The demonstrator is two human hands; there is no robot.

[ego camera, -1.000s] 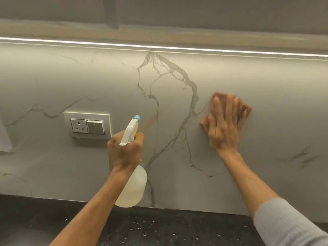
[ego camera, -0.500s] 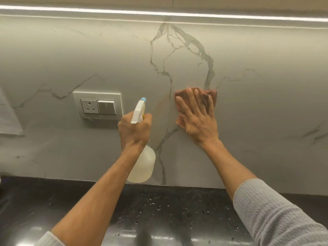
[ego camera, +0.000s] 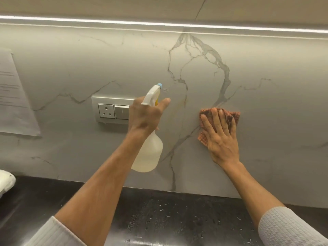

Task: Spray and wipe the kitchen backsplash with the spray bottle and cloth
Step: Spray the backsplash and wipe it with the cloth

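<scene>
My left hand (ego camera: 144, 116) grips the spray bottle (ego camera: 148, 153) upright, nozzle facing the backsplash (ego camera: 266, 139); right-hand fingers (ego camera: 215, 118) splay flat on the cloth (ego camera: 203, 137) just right of it.

Socket/switch plate (ego camera: 113, 110) on wall, paper sheet (ego camera: 14, 96) at left, black countertop (ego camera: 168, 215) w/ droplets.

Home kitchen, grey marble-look veined backsplash (ego camera: 266, 121), speckled black stone countertop (ego camera: 177, 215), white wall socket and switch plate (ego camera: 110, 110), LED strip light (ego camera: 106, 21) under overhead cabinet (ego camera: 124, 6)
</scene>
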